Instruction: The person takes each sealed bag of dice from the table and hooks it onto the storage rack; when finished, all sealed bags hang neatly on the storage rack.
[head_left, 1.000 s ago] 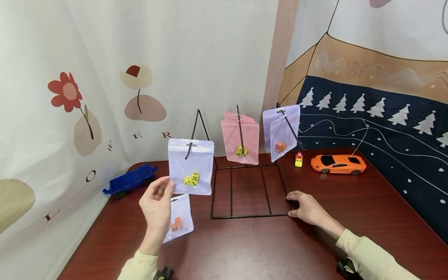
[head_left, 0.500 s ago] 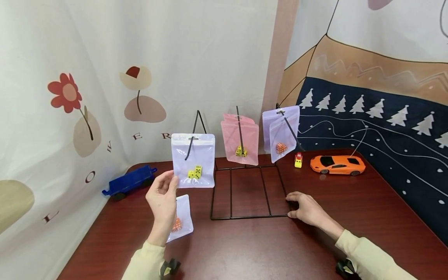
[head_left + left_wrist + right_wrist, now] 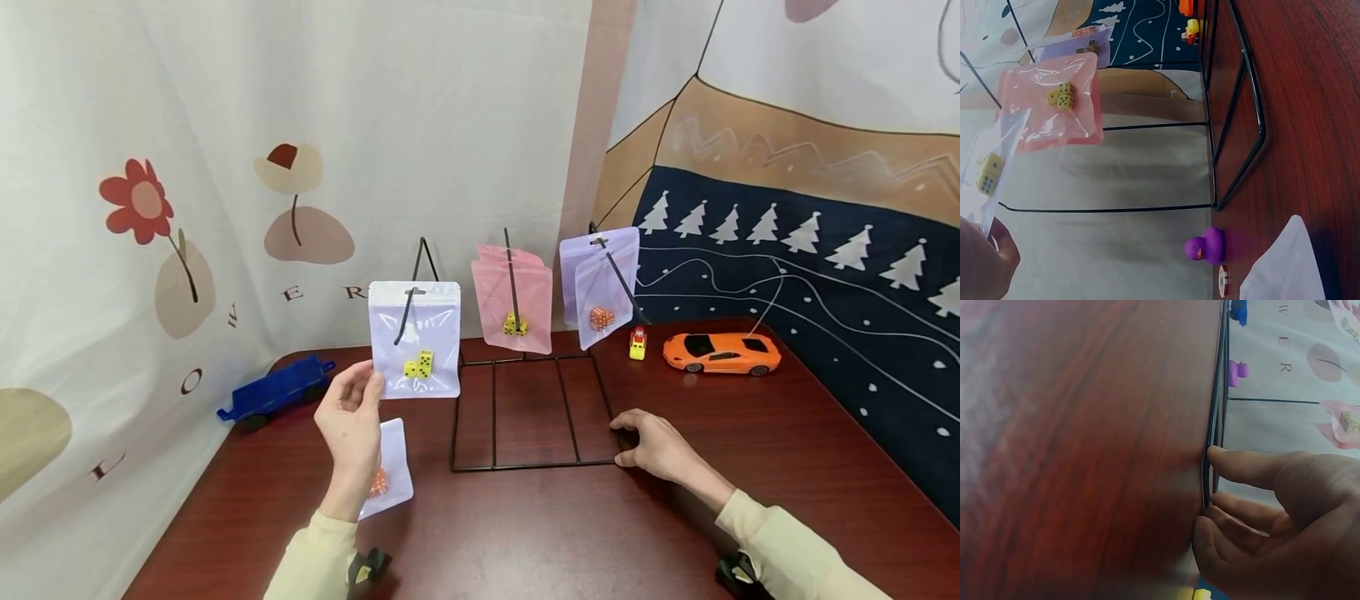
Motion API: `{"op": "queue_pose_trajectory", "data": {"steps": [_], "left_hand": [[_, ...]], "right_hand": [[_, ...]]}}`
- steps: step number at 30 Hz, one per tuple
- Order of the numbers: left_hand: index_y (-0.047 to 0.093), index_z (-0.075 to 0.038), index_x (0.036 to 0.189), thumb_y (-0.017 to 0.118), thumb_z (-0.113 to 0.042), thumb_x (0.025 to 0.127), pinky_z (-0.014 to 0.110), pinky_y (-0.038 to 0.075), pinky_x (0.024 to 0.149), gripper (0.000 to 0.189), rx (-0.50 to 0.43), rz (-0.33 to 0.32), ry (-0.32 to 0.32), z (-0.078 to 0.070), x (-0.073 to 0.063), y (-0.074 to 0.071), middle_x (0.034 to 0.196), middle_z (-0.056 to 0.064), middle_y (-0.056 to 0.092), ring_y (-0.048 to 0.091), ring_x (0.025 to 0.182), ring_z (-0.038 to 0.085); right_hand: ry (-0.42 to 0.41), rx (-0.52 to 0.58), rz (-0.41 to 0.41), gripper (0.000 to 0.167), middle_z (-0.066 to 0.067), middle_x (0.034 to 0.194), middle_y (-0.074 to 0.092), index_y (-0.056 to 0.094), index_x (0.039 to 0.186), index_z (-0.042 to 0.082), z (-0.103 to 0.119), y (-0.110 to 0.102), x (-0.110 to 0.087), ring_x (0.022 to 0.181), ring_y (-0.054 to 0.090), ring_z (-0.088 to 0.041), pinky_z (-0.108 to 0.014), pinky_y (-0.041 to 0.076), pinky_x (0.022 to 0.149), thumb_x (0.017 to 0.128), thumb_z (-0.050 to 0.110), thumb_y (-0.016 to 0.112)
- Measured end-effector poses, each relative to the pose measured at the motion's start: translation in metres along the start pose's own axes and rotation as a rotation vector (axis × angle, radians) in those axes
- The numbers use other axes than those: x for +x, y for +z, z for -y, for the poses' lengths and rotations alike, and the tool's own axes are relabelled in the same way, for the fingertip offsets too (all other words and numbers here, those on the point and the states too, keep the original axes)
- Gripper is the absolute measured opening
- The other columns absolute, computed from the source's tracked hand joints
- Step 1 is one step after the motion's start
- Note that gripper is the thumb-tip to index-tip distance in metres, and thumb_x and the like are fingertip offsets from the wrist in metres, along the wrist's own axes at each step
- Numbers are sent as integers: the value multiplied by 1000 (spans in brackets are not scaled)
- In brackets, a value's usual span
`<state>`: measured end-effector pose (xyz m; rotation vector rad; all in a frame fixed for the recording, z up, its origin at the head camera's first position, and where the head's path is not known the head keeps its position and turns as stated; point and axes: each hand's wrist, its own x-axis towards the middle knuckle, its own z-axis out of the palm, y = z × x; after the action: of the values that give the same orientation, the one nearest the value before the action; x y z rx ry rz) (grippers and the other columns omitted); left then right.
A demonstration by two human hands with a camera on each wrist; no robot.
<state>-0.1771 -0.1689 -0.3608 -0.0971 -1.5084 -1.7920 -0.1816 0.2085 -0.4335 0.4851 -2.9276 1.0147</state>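
Note:
My left hand point(image 3: 350, 421) pinches the lower left edge of a lilac zip bag point(image 3: 386, 333) holding yellow dice point(image 3: 418, 364). The left prong of a black wire rack point(image 3: 574, 421) passes through the bag's top hole, its tip in front of the bag. At the front right corner of the rack's base, my right hand point(image 3: 660, 446) grips the wire between thumb and fingers. Pink bags point(image 3: 491, 292) with yellow dice hang on the middle prong. Lilac bags point(image 3: 592, 287), the front one with orange dice, hang on the right prong.
Another lilac bag point(image 3: 397, 467) with orange dice lies on the table, partly behind my left wrist. A blue toy trailer point(image 3: 277, 387) stands at left, an orange toy car point(image 3: 722, 353) and small toy vehicle point(image 3: 637, 343) at right. A purple duck point(image 3: 1211, 245) sits behind the rack.
My left hand has moved up and slightly right with its lilac bag, which has slid farther back along the left prong. The right hand stays at the rack's corner.

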Motion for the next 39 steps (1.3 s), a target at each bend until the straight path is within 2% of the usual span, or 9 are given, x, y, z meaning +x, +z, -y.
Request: {"op": "queue_pose_trajectory", "data": {"steps": [6,13,17,21,28,34,39], "left_hand": [[61,14,107,67,5,84,20,53,77,25,21,2,-19,1,2,0,92,5,65,62,82,16],[63,12,110,66,6,85,21,53,78,27,-7,-14,-54,1,8,3,92,6,65,63,84,15],[62,14,111,64,8,85,22,54,77,26,-68,-5,-76,1,11,9,92,5,67,64,84,14],[62,15,109,62,12,85,23,55,75,25,-138,-13,-111,4,12,16,90,5,67,65,82,14],[67,7,105,61,13,85,17,53,62,22,-176,-73,-211,14,19,25,83,3,63,59,74,10],[66,8,106,61,14,85,16,51,60,22,-149,-120,-257,23,25,30,82,3,60,57,73,9],[64,10,109,60,14,86,17,51,62,24,-106,-115,-268,28,31,35,85,3,60,57,77,10]], "right_hand": [[-5,22,10,42,-9,99,62,67,103,0,-2,0,1,91,56,-28,-46,49,79,64,5,85],[-5,43,19,44,-9,100,63,67,104,0,-6,-2,4,92,57,-28,-46,49,80,65,8,85],[0,55,25,44,-10,102,63,67,105,0,-6,-3,3,94,57,-30,-47,49,82,66,9,85],[7,59,27,44,-11,102,63,67,105,-1,-6,-4,2,95,57,-31,-48,49,82,66,8,85],[18,62,28,45,-10,102,63,67,105,0,-6,-2,2,94,57,-30,-48,48,82,65,8,86],[15,61,35,44,-10,101,63,67,105,0,-7,0,3,93,57,-28,-46,49,81,66,8,85],[21,60,25,44,-10,101,63,67,105,0,-7,-2,4,93,57,-28,-46,49,81,66,7,85]]}}
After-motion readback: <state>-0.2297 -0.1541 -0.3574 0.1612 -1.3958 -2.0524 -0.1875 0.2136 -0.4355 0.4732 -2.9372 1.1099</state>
